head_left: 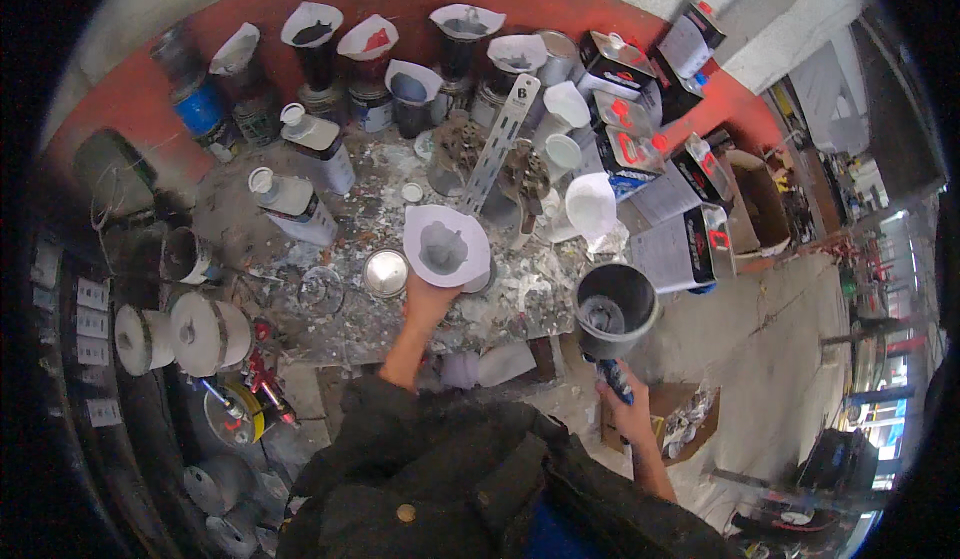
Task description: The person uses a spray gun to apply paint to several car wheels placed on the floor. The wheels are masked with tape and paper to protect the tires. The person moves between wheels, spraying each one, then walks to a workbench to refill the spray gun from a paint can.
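My left hand [432, 301] reaches under a white paper paint strainer [418, 242] with grey paint residue in its middle. Its fingers are mostly hidden beneath the paper, but they appear closed around the strainer. The rim of a tin [484, 278] peeks out next to it. On the right, my right hand [632, 415] grips a spray gun [613, 379] by its handle, off the bench's right side. Its large dark cup [640, 321] is uncovered at the top, with a grey wet film inside. A round metal lid [386, 272] lies left of my left hand.
Paint-stained bench [365, 179] carries two white bottles [317, 144], a perforated metal strip [500, 149] and a white cup [590, 205]. Several strainers in dark cups [312, 59] line the back. Solvent cans [617, 62] crowd the right; white rolls [208, 333] and a cardboard box [700, 422] sit lower.
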A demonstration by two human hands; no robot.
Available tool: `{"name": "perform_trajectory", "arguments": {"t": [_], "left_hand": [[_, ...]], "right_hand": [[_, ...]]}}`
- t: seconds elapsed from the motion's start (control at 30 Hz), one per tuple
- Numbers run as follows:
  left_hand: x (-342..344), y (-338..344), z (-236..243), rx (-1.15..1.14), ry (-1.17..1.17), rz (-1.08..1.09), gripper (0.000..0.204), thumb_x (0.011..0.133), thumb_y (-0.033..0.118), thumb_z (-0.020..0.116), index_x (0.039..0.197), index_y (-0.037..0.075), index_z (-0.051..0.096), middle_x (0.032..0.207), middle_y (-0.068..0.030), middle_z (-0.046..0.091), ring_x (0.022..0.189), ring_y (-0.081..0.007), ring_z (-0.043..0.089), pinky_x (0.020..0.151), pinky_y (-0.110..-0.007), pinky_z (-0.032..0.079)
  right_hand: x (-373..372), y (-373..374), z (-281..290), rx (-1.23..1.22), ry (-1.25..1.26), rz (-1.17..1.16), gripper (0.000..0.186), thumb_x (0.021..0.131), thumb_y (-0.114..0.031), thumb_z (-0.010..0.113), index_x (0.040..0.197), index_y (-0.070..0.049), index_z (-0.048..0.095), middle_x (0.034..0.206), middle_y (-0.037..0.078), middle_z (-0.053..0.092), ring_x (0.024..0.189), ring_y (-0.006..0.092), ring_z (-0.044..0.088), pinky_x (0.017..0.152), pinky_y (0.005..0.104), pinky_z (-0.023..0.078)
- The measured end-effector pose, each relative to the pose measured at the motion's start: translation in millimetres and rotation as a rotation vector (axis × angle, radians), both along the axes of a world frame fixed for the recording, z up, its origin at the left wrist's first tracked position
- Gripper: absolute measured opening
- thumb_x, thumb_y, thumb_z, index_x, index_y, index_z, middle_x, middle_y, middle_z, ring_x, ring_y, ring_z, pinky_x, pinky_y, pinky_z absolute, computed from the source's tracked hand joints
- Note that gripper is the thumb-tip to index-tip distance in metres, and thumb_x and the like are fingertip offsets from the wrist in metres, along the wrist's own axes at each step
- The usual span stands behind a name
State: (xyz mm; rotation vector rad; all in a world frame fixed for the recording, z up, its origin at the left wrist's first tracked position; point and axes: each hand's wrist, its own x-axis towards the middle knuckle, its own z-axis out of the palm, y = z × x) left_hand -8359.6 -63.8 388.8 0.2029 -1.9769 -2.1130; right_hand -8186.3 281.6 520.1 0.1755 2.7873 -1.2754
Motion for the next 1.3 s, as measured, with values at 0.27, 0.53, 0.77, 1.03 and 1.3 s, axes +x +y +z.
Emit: {"name": "perform_trajectory", "arguments": {"t": [0.27, 0.53, 0.77, 1.03, 1.3], "left_hand": [[27.1, 50.5, 39.4, -0.071, -0.006, -0.136, 0.069, 0.070, 0.002, 0.083, 0.131, 0.002, 0.051, 0.123, -0.0096, 0.062, 0.114, -0.0223, 0.061, 0.100, -0.035, 0.047], [27.4, 66.2, 69.0, -0.083, 0.091, -0.165, 0.074, 0.075, 0.003, 0.081, 0.139, 0.003, 0.044, 0.134, -0.0127, 0.058, 0.122, -0.0225, 0.057, 0.102, -0.037, 0.046], [24.7, 78.4, 69.2, -0.096, 0.148, -0.153, 0.071, 0.073, 0.005, 0.085, 0.133, 0.004, 0.047, 0.126, -0.0109, 0.062, 0.116, -0.0228, 0.061, 0.100, -0.037, 0.048], [21.1, 83.5, 62.1, 0.053, 0.074, -0.213, 0.086, 0.062, 0.009, 0.092, 0.134, 0.004, 0.045, 0.125, -0.0160, 0.055, 0.120, -0.0319, 0.055, 0.101, -0.040, 0.045], [19.6, 84.6, 58.6, -0.061, 0.166, -0.136, 0.091, 0.060, 0.014, 0.093, 0.136, 0.003, 0.044, 0.128, -0.0187, 0.054, 0.121, -0.0351, 0.054, 0.102, -0.042, 0.043]], "right_hand": [[-40.5, 7.5, 52.0, 0.039, 0.018, 0.114, 0.061, 0.084, -0.001, 0.074, 0.141, -0.008, 0.055, 0.132, 0.019, 0.064, 0.104, 0.0174, 0.066, 0.094, 0.0331, 0.051], [-60.0, 25.3, 88.6, -0.009, -0.026, 0.091, 0.072, 0.080, 0.009, 0.073, 0.145, -0.012, 0.053, 0.115, -0.001, 0.066, 0.094, 0.0079, 0.057, 0.089, 0.0262, 0.048], [-71.2, 36.2, 97.8, 0.013, -0.030, 0.095, 0.067, 0.078, 0.008, 0.071, 0.141, -0.009, 0.057, 0.117, 0.007, 0.070, 0.105, 0.0120, 0.059, 0.097, 0.0285, 0.046], [-84.5, 36.8, 112.4, 0.128, 0.011, 0.151, 0.070, 0.072, 0.013, 0.060, 0.139, -0.009, 0.059, 0.123, 0.012, 0.070, 0.109, 0.0127, 0.061, 0.097, 0.0268, 0.045], [-95.9, 35.8, 128.2, 0.290, 0.104, 0.203, 0.073, 0.069, 0.014, 0.057, 0.137, -0.013, 0.062, 0.119, 0.016, 0.071, 0.108, 0.0177, 0.067, 0.094, 0.0279, 0.048]]}}
